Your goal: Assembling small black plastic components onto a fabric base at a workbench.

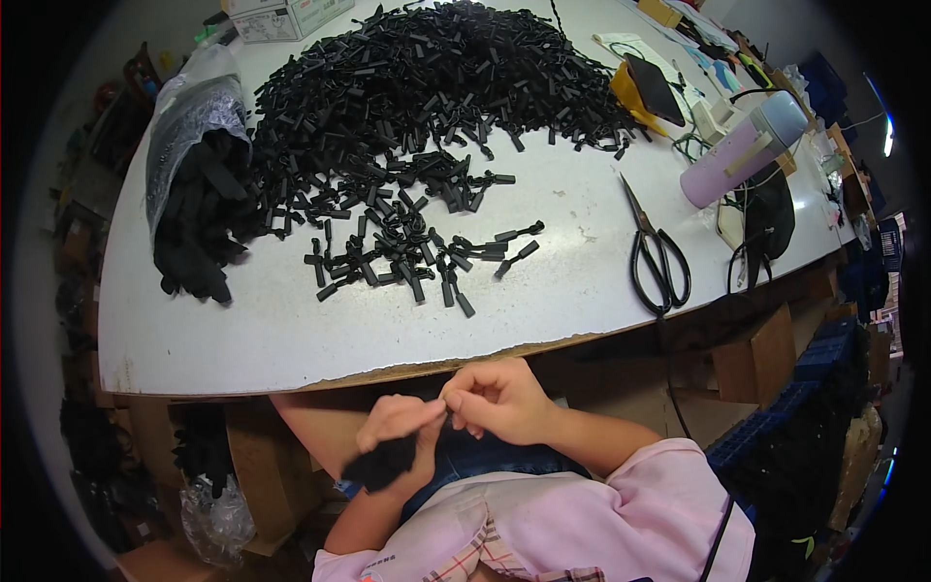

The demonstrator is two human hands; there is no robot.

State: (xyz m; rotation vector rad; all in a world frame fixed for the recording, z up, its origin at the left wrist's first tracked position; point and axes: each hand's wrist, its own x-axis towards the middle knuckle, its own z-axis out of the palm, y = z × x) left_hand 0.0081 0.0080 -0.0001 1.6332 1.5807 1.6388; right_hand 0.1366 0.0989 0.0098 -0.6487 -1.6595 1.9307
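Just off the table's front edge, over my lap, my two hands meet at the fingertips. My left hand [402, 424] is closed, with a dark, soft-looking black piece [380, 466] held against its palm; blur hides its exact kind. Thumb and forefinger of my right hand [504, 401] are pinched at the left fingertips, on something too small to make out. On the table nearest to them lie loose small black tabs [417, 288] with looped ends, spilling from a large heap [417, 78] of the same tabs.
A clear plastic bag [199, 107] of black strips lies on the left. Black-handled scissors [659, 257], a lilac bottle [742, 150] and a phone on a yellow stand [635, 97] are on the right. The white table's edge [407, 371] is chipped. Cardboard boxes [756, 359] stand below.
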